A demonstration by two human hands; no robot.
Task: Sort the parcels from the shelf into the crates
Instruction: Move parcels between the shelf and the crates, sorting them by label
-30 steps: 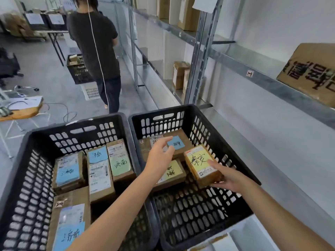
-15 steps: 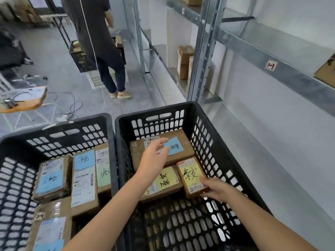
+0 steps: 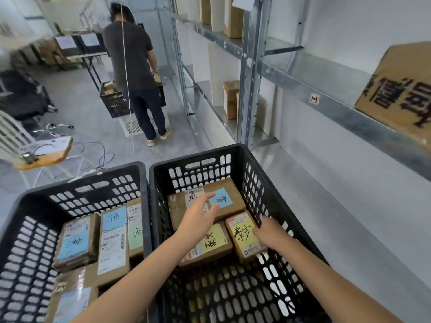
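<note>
- Head view: shelf (image 3: 326, 108) alongside, right crate (image 3: 289, 206) has three parcels. Status?
- Left grip (image 3: 200, 220) spread open over big parcel (image 3: 233, 194). Right grip (image 3: 272, 234) curled on outer edge of small parcel (image 3: 243, 237), by crate wall. Seat it flat, label up, then release.

"泰安" on yellow note (image 3: 243, 234) of small parcel (image 3: 253, 250), "济南" on blue note (image 3: 114, 218), "1-1" on shelf tag (image 3: 314, 99)
</note>
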